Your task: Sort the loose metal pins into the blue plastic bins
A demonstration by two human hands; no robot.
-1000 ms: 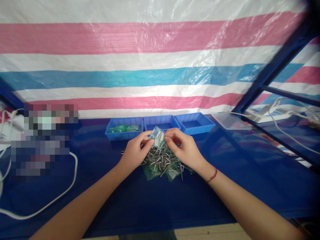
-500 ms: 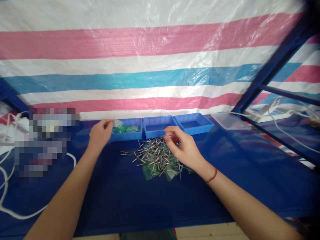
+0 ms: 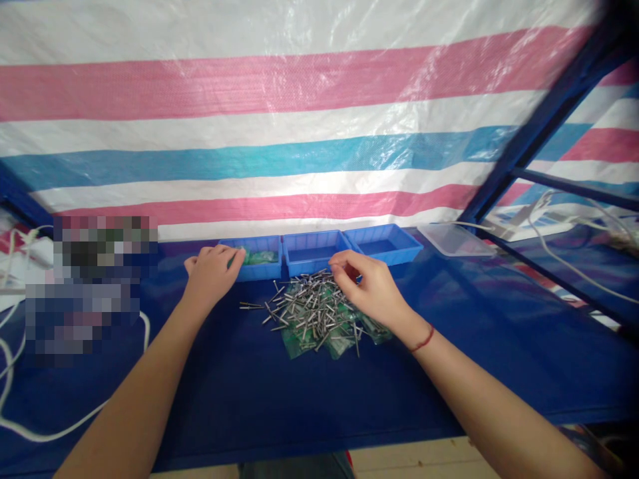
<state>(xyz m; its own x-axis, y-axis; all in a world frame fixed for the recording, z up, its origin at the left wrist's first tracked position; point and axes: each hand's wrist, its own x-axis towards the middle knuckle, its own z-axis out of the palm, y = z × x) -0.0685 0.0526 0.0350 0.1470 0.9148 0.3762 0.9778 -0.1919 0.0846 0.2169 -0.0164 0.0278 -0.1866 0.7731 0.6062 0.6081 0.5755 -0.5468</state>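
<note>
My left hand (image 3: 213, 273) is over the near left corner of the left blue bin (image 3: 259, 271), its fingers curled and closed; whatever they hold, if anything, is hidden. Green bags (image 3: 260, 257) lie inside that bin. My right hand (image 3: 367, 283) hovers at the right side of a heap of metal screws or nails (image 3: 319, 306), thumb and fingertips pinched together. What is between those tips is too small to make out. Green plastic bags (image 3: 295, 340) lie under and among the metal pieces. Behind the heap stand the middle blue bin (image 3: 314, 265) and the right blue bin (image 3: 387, 254).
A clear plastic lid or tray (image 3: 455, 239) lies right of the bins on the blue table (image 3: 299, 406). White cables (image 3: 54, 436) run along the left side. A blue metal frame (image 3: 529, 133) rises at the right, before a striped sheet.
My left hand has moved slightly right, and its fingers now cover more of the left bin's corner. My right hand has shifted a little while staying beside the heap.
</note>
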